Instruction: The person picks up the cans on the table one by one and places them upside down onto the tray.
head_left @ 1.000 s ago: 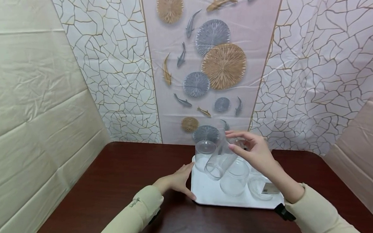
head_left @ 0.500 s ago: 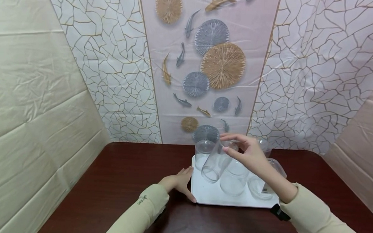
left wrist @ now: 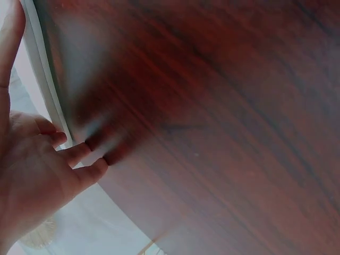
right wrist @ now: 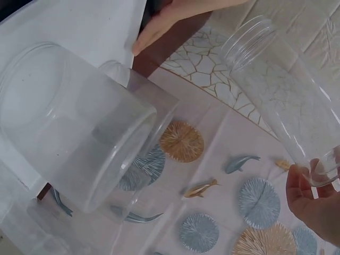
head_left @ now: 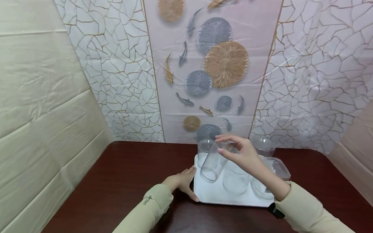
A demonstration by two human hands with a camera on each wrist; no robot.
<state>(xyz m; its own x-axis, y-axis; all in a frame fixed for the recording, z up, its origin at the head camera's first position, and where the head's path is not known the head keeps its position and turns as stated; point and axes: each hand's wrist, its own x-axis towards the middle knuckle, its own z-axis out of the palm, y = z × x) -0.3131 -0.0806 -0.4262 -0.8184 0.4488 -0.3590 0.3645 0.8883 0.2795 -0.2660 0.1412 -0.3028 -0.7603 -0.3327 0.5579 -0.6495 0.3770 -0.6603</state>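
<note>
My right hand (head_left: 242, 154) grips a clear plastic jar (head_left: 211, 165) by its base end. In the right wrist view the jar's threaded mouth points away from the fingers; in the head view the jar tilts mouth-down over the left part of a white tray (head_left: 205, 194). My left hand (head_left: 184, 183), fingers spread, rests at the tray's left edge. Seen from the left wrist, the hand (left wrist: 37, 164) has its fingertips by the tray rim and the wood. Beside the held jar stands a wide clear jar (right wrist: 79, 122), and another clear jar (head_left: 203, 150) is at the back left.
More clear containers share the tray: a round one (head_left: 236, 184) in front, one (head_left: 264, 146) at the back right and a tilted one (head_left: 282, 169) at the right, partly behind my forearm. The dark wooden table (head_left: 129, 174) meets a patterned cloth wall (head_left: 199, 53) at the back.
My right hand has moved left with the held jar, which now overlaps the back-left jar more. My left hand stays at the tray's left edge.
</note>
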